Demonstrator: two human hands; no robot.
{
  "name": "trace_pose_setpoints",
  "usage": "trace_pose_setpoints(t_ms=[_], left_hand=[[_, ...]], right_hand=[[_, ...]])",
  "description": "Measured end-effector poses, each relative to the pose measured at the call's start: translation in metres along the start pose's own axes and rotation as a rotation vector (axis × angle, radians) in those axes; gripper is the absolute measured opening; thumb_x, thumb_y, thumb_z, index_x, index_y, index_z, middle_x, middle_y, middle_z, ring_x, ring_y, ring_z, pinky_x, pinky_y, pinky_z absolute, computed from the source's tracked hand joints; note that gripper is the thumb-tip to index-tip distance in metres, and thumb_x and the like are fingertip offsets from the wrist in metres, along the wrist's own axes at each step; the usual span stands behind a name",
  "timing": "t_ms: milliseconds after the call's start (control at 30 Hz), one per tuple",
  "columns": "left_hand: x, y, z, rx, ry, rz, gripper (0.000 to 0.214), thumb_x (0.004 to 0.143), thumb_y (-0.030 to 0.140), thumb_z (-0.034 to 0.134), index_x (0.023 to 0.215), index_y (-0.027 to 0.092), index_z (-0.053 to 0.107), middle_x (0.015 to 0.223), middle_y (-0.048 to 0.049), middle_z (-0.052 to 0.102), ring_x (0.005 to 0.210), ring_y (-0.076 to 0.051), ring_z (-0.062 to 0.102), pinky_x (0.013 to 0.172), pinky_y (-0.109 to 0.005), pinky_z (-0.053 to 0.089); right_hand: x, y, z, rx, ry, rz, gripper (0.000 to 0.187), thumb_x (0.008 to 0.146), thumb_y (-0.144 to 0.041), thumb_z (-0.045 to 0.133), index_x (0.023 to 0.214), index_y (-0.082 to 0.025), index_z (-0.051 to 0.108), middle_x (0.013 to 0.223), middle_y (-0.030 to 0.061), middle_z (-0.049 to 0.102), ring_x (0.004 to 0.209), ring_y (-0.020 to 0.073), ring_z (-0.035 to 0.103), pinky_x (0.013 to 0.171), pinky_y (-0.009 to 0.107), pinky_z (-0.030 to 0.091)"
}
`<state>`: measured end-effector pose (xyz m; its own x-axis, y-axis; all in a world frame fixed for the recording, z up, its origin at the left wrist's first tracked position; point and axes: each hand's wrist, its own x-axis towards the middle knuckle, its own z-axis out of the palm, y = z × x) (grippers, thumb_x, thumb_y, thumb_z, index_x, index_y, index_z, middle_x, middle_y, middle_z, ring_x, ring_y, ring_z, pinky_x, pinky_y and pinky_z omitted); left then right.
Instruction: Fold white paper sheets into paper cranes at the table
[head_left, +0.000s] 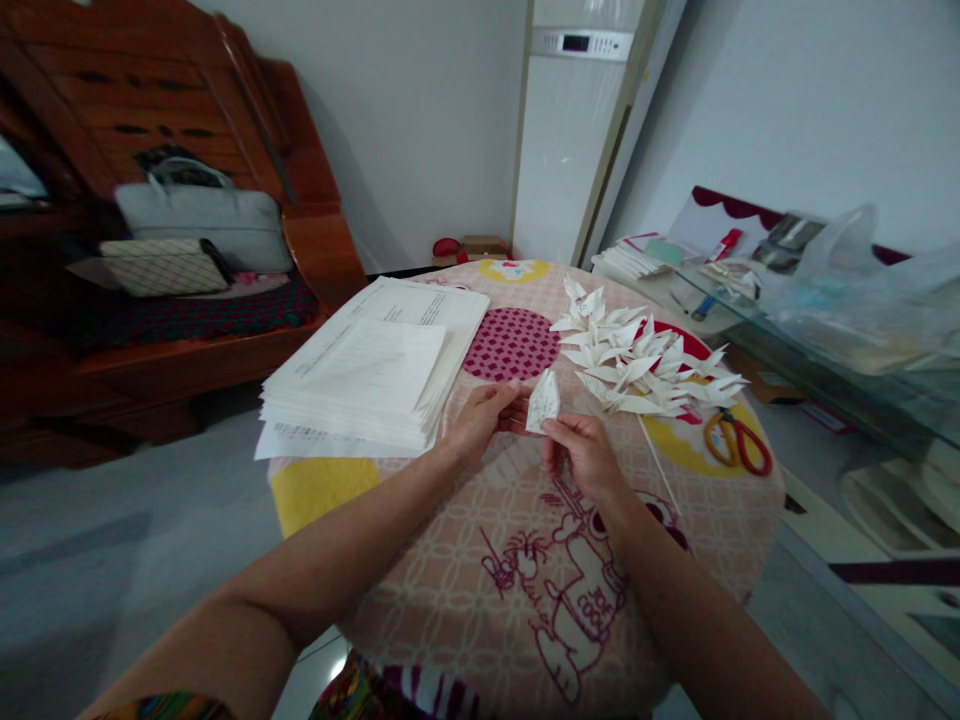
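Note:
Between my hands is a small folded piece of white paper [544, 402], pointed at the top and marked with faint print. My right hand [589, 455] is closed, its thumb and fingers pinching the lower right corner. From the other side, my left hand [491, 415] holds the left edge, its fingertips partly hidden by the paper. Just beyond my right hand lies a heap of folded paper pieces [637, 360] with pointed ends. To the left rests a thick stack of printed paper sheets [352, 385], with a smaller sheet [386, 360] on top.
Scissors [739, 443] with red and yellow handles lie at the right of the round, patterned tablecloth [480, 560]. A thin white strip [660, 465] is near my right wrist. A glass shelf with a plastic bag [847, 280] stands right; a wooden bench [322, 250] stands left.

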<state>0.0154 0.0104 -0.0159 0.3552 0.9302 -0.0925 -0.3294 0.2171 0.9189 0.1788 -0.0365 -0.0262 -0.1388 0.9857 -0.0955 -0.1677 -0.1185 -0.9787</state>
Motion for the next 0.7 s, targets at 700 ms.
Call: trace_pose_setpoints(t_ms=[700], left_hand=[[-0.0042,-0.0020,0.0021,-0.141,-0.063,-0.053,0.038,0.059,0.028,0.091,0.085,0.011,0.069,0.075,-0.0015,0.070,0.061,-0.009,0.062,0.058,-0.020,0.051]], right_hand=[[-0.0019,-0.0059,0.0010,0.150,-0.065,0.047,0.032,0.072,-0.048,0.075,0.071,-0.017,0.065,0.046,-0.0023,0.061,0.034,0.0112,0.051,0.034,0.021,0.041]])
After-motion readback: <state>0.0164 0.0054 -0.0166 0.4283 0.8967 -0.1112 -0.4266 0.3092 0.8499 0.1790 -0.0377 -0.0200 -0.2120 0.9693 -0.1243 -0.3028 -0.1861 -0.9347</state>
